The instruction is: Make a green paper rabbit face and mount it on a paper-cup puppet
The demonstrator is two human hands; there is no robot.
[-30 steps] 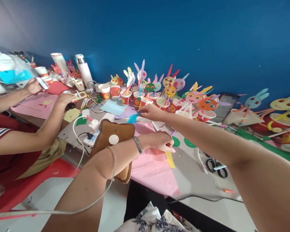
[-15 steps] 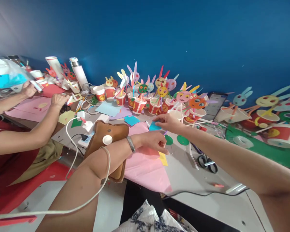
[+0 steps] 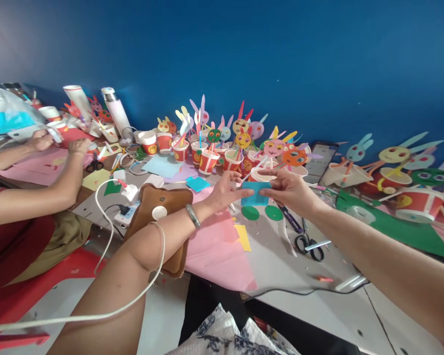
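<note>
A small blue paper piece (image 3: 255, 194) is held up between my two hands. My left hand (image 3: 227, 191) pinches its left edge, and my right hand (image 3: 290, 188) pinches its right edge. Just below it, two green paper circles (image 3: 250, 213) lie side by side on the grey table. Another blue paper (image 3: 198, 184) rests to the left, by the large pink sheet (image 3: 218, 256). Under the pink sheet's right side a yellow paper piece (image 3: 243, 238) sticks out. Black-handled scissors (image 3: 310, 247) lie to the right of the circles.
Red-and-white cups (image 3: 208, 161) with paper animal faces line the blue wall. A phone (image 3: 323, 160) leans behind them. A brown pouch (image 3: 161, 197), a power strip (image 3: 128, 217) and a white cable lie left. Another person's hand (image 3: 79, 147) works at far left.
My right hand has lifted the blue piece from the table. My left hand has moved up and now grips its other edge. The view has shifted slightly.
</note>
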